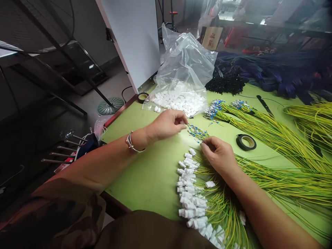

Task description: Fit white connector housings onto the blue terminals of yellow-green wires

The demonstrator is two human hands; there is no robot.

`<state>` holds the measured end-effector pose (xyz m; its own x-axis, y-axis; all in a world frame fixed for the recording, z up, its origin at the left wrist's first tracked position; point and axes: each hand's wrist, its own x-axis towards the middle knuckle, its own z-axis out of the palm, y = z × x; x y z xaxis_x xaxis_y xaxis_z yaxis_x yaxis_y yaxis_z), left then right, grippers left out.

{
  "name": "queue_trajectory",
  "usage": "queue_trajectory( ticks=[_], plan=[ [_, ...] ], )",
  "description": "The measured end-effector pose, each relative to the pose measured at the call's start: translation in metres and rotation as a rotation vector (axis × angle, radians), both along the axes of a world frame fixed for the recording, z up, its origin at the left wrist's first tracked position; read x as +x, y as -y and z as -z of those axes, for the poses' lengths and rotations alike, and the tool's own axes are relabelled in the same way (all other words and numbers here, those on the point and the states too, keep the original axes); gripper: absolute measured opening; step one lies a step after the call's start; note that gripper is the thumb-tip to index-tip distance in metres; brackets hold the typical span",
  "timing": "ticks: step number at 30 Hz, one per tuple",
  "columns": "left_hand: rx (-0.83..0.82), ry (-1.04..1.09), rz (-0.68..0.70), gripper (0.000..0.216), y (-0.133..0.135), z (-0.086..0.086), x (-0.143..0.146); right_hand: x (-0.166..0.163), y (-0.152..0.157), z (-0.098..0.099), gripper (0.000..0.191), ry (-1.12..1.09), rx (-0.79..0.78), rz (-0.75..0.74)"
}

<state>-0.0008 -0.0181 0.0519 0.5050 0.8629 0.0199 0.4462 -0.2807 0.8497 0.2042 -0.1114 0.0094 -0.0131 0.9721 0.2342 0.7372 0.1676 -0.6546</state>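
Note:
My left hand (167, 125), with a bracelet at its wrist, is closed in a pinch beside the blue-and-silver wire terminals (198, 131); whatever sits between its fingertips is too small to make out. Thumb and forefinger of my right hand (220, 155) are pressed together on a thin yellow-green wire, whose blue terminal seems to poke out at the fingertips. Below the hands, a curved row of white plastic connectors (188, 204) caps the ends of yellow-green wires (280, 180). One white connector (210, 184) lies on top of those wires.
Beyond my hands stands a clear plastic bag (185, 65) with loose white connectors (178, 98). Black tape rolls (246, 142) lie on the green tabletop (135, 166). Another terminal-ended wire bundle (259, 128), a black-handled tool (264, 105) and dark wires (280, 72) occupy the right side.

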Motion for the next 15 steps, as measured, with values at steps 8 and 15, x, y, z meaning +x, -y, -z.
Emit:
queue_trajectory(
  ticks=[8,15],
  plan=[
    [-0.93,0.638,-0.028,0.014,0.021,0.025,0.023,-0.003,0.005,-0.007,0.005,-0.21,0.09,0.051],
    [-0.996,0.63,0.025,0.016,0.021,0.028,0.021,0.0,0.005,0.0,0.005,-0.127,0.153,0.028]
  ],
)
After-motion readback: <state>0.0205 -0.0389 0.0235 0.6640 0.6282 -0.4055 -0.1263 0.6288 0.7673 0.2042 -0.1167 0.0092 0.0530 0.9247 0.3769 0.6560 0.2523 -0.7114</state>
